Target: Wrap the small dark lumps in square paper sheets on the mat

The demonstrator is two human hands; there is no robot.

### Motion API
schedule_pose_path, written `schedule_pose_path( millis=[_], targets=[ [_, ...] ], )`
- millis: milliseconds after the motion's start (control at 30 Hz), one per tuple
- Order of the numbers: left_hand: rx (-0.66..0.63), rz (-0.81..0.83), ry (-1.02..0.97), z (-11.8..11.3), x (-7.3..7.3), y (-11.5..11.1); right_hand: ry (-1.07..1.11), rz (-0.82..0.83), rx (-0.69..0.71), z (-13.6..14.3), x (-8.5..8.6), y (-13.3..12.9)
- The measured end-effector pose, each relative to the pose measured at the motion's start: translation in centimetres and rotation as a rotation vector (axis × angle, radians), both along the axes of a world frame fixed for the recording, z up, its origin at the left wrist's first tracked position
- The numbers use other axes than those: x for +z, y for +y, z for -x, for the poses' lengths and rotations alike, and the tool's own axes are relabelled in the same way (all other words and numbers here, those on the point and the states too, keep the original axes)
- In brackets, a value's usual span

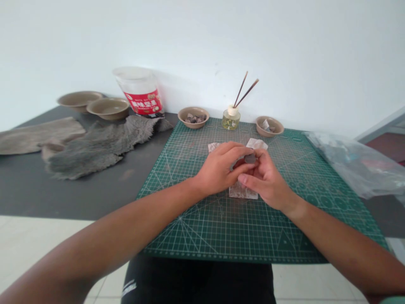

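Observation:
Above the green cutting mat [202, 228], my two hands meet around a small grey piece [250, 158], possibly stone or clay; its full shape is hidden by the fingers. My left hand [218, 168] is closed, its fingers curved over the piece from the left. From the right, my right hand [269, 180] holds the same piece with bent fingers, its thumb near the left fingers. Under the hands lies a whitish, brown-stained sheet [243, 192], partly covered. Another white crumpled sheet [257, 144] shows just beyond the fingers, and a stained scrap [213, 146] beyond my left hand.
At the back stand a bowl of grey-brown fragments [193, 123], a reed diffuser [231, 118] and a bowl with small pieces [269, 133]. Leftward are grey cloths [95, 145], two bowls [109, 110] and a plastic tub [141, 95]. A clear plastic bag [357, 162] lies right.

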State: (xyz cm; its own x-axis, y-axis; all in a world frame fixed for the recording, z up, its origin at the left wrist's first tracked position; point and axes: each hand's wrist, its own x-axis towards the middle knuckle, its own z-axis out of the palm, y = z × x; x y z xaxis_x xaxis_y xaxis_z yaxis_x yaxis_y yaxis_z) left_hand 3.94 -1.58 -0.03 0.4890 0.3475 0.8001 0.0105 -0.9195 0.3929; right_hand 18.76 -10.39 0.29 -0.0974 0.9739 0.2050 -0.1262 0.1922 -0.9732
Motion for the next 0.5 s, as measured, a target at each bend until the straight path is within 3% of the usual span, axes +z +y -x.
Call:
schedule_pose_path(
  millis=[500],
  targets=[
    [0.026, -0.010, 0.034, 0.16, -0.01, -0.25, -0.093, -0.060, -0.060, -0.56, 0.00, 0.02]
  ],
)
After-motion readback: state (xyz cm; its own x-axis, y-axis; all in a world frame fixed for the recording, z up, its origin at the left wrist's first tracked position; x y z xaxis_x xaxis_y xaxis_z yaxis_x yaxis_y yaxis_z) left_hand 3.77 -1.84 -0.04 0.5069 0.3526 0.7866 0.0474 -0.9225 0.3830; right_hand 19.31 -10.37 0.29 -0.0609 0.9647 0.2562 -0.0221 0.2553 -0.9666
